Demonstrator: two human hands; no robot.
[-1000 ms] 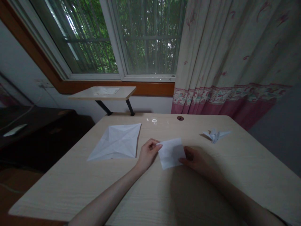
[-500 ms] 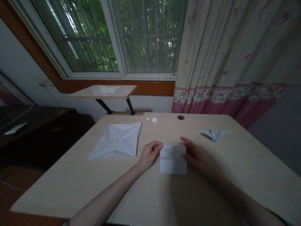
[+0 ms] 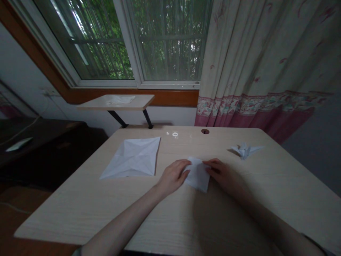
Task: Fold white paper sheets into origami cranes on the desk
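Note:
A small white square of paper (image 3: pixel 197 177) lies turned at an angle on the desk, between my hands. My left hand (image 3: pixel 176 174) grips its left edge, thumb below and fingers above. At the opposite edge my right hand (image 3: pixel 220 174) pinches the paper between thumb and fingers. Left of them, a larger creased white sheet (image 3: pixel 135 158) rests flat on the desk. A folded paper crane (image 3: pixel 245 151) with spread wings sits beyond my right hand.
The pale wooden desk (image 3: pixel 106 209) stands below a window. A small raised shelf (image 3: pixel 144 102) at its back left bears white paper (image 3: pixel 121 100). A round cable hole (image 3: pixel 205 131) is near the far edge. A patterned curtain (image 3: pixel 239 71) hangs behind.
The small square has turned clockwise on the desk. My left hand has moved onto its left edge, and my right-hand fingers have closed on its right side.

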